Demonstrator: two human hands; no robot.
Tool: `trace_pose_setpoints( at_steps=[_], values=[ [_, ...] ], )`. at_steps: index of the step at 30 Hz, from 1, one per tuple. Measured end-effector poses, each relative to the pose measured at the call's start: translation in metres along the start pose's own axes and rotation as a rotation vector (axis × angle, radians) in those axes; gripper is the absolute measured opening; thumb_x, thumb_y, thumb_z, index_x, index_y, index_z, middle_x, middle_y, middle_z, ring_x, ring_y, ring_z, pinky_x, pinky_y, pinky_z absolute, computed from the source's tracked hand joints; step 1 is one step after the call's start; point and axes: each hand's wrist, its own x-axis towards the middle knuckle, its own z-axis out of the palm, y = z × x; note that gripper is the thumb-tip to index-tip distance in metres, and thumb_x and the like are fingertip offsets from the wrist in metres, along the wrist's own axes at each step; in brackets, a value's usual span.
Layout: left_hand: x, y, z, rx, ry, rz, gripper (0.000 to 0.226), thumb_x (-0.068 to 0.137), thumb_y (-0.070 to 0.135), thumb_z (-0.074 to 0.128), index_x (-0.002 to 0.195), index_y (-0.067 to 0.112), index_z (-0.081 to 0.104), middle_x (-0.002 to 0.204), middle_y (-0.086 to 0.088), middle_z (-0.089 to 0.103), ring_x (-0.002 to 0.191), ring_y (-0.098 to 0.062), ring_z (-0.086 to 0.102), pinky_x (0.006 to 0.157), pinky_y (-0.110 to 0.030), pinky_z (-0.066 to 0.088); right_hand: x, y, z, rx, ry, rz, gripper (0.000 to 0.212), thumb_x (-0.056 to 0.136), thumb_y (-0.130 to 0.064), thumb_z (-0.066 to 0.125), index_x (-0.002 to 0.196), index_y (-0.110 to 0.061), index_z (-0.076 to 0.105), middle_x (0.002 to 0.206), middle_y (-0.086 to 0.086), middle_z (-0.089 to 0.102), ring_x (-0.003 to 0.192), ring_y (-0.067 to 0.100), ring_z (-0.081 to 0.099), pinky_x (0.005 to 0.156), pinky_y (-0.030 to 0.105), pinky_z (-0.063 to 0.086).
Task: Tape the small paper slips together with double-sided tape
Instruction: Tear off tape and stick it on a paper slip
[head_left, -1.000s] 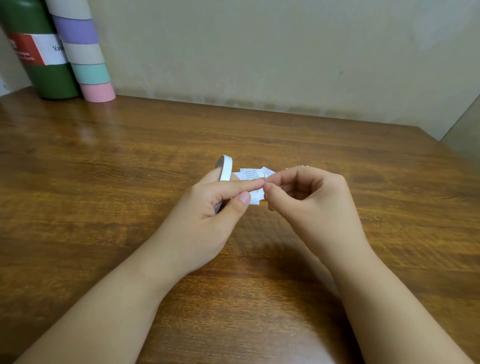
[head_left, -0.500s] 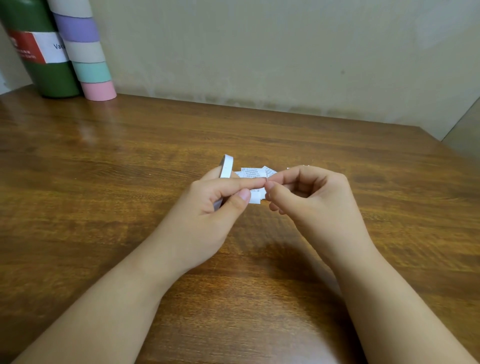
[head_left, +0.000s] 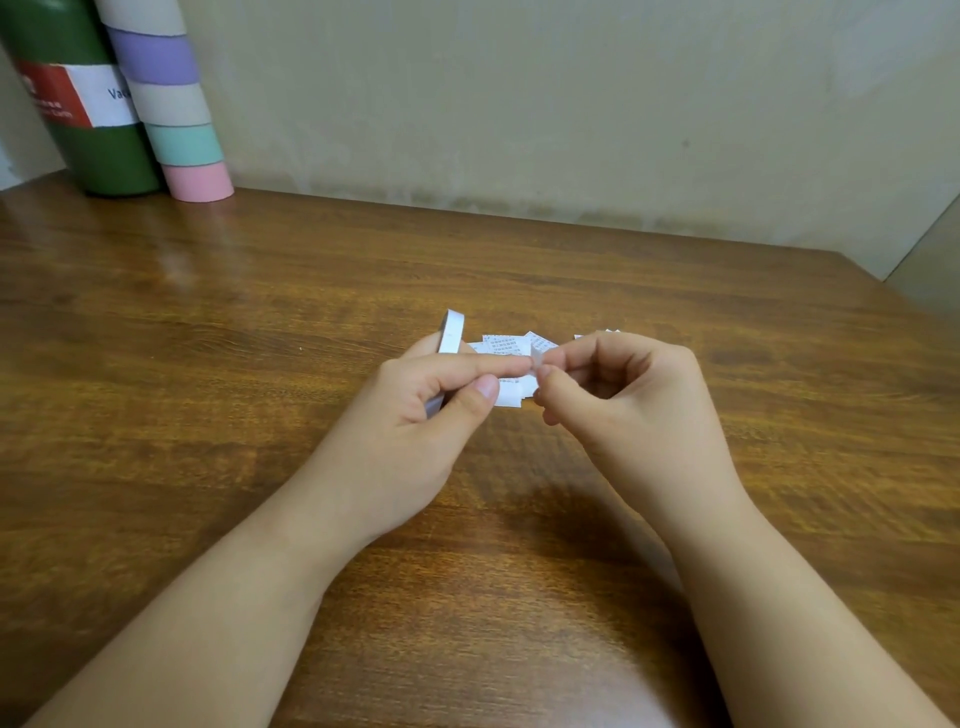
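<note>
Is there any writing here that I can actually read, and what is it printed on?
"Va", cut off by the striped tube in front: white part of the label on the green canister.
Small white print on that label's red part: too blurred to read.
Printed marks on the paper slips: too small to read.

On the table (head_left: 208, 415), the left hand (head_left: 415, 410) and right hand (head_left: 628, 400) meet near the middle, fingertips touching, left hand wrapped around the tape roll (head_left: 451, 332). The paper slips (head_left: 501, 345) lie on the tabletop just behind and beneath the fingertips. Far back left, against the wall, a bottle (head_left: 78, 104) stands beside a banded cylinder (head_left: 176, 104) on its right.
</note>
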Motion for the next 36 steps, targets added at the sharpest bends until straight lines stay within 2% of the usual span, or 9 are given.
trace_pose_setpoints(
  at_steps=[8,14,19,25,28,30,31,33,36],
  values=[
    [0.001,-0.005,0.000,-0.036,0.007,-0.039,0.029,0.095,0.010,0.049,0.099,0.030,0.070,0.066,0.035,0.050,0.060,0.015,0.050,0.061,-0.001,0.033,0.001,0.004,0.000,-0.045,0.016,-0.019,0.013,0.079,-0.009,0.066,0.067,-0.015,0.067,0.051,-0.015,0.055,0.046,-0.001,0.045,0.048,0.006,0.032],
    [0.004,-0.013,-0.003,-0.102,0.093,-0.105,0.026,0.086,0.033,0.049,0.095,0.039,0.073,0.069,0.027,0.048,0.056,0.002,0.045,0.058,-0.015,0.034,0.011,0.012,-0.010,-0.090,0.128,-0.008,0.015,0.081,-0.014,0.067,0.066,-0.019,0.068,0.053,-0.012,0.061,0.052,-0.002,0.051,0.052,0.007,0.037],
    [0.004,-0.013,-0.003,-0.093,0.127,-0.140,0.027,0.096,0.020,0.049,0.094,0.034,0.073,0.065,0.030,0.049,0.058,0.006,0.048,0.063,-0.020,0.033,0.031,0.031,-0.036,-0.287,0.281,0.076,0.017,0.085,-0.022,0.065,0.068,-0.026,0.066,0.057,-0.014,0.060,0.050,-0.004,0.051,0.047,0.007,0.034],
    [0.004,-0.013,-0.002,-0.088,0.116,-0.138,0.027,0.095,0.021,0.049,0.095,0.034,0.072,0.061,0.030,0.051,0.058,0.008,0.049,0.063,-0.019,0.032,0.052,0.057,-0.056,-0.402,0.338,0.249,0.014,0.085,-0.031,0.067,0.078,-0.019,0.071,0.068,-0.007,0.066,0.062,0.004,0.056,0.053,0.020,0.040],
    [0.004,-0.008,-0.002,-0.084,0.107,-0.119,0.027,0.096,0.018,0.047,0.099,0.033,0.070,0.066,0.032,0.059,0.077,0.007,0.061,0.064,-0.024,0.042,0.057,0.066,-0.055,-0.383,0.335,0.295,0.013,0.087,-0.027,0.066,0.079,-0.018,0.071,0.069,-0.005,0.069,0.062,0.001,0.059,0.054,0.016,0.040],
    [0.004,-0.007,-0.002,-0.082,0.112,-0.099,0.029,0.096,0.017,0.046,0.107,0.036,0.065,0.088,0.031,0.064,0.100,0.006,0.048,0.073,-0.022,0.046,0.058,0.069,-0.055,-0.330,0.349,0.307,0.015,0.091,-0.024,0.060,0.085,-0.017,0.071,0.070,-0.006,0.070,0.067,0.004,0.065,0.064,0.017,0.047],
    [0.004,-0.008,-0.002,-0.077,0.119,-0.086,0.031,0.097,0.018,0.045,0.110,0.040,0.062,0.089,0.025,0.065,0.085,-0.007,0.056,0.066,-0.015,0.045,0.059,0.071,-0.056,-0.312,0.359,0.305,0.016,0.092,-0.023,0.058,0.087,-0.016,0.071,0.070,-0.007,0.070,0.070,0.005,0.067,0.069,0.019,0.050],
    [0.004,-0.011,-0.004,-0.041,0.140,-0.066,0.037,0.099,0.018,0.042,0.113,0.050,0.054,0.075,0.021,0.062,0.057,-0.001,0.045,0.058,-0.014,0.037,0.059,0.072,-0.057,-0.305,0.374,0.286,0.015,0.092,-0.023,0.059,0.086,-0.017,0.071,0.069,-0.007,0.070,0.073,0.008,0.069,0.073,0.022,0.050],
    [0.003,-0.014,-0.006,0.060,0.168,-0.049,0.045,0.100,0.016,0.039,0.122,0.056,0.045,0.072,0.013,0.058,0.054,-0.004,0.042,0.054,-0.018,0.035,0.058,0.072,-0.058,-0.296,0.386,0.267,0.010,0.087,-0.023,0.066,0.079,-0.020,0.070,0.065,-0.007,0.070,0.072,0.011,0.069,0.077,0.028,0.054]
  ],
)
